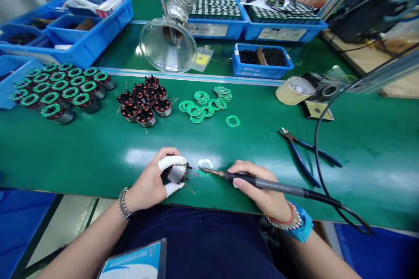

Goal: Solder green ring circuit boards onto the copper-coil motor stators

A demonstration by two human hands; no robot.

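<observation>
My left hand, with white finger cots on thumb and finger, grips a motor stator lying on its side. Thin copper wires stick out from its right end. My right hand holds a soldering iron like a pen, its tip pointing left. That tip is at a ring-shaped green circuit board on the bench, close to the stator's wires; whether it touches the board I cannot tell. Farther back lie a loose pile of ring boards and a single ring board.
Several bare stators and a group of stators with boards stand at the left. Cutting pliers and a tape roll lie right. A fume extractor funnel hangs behind. The iron's black cable loops at the right.
</observation>
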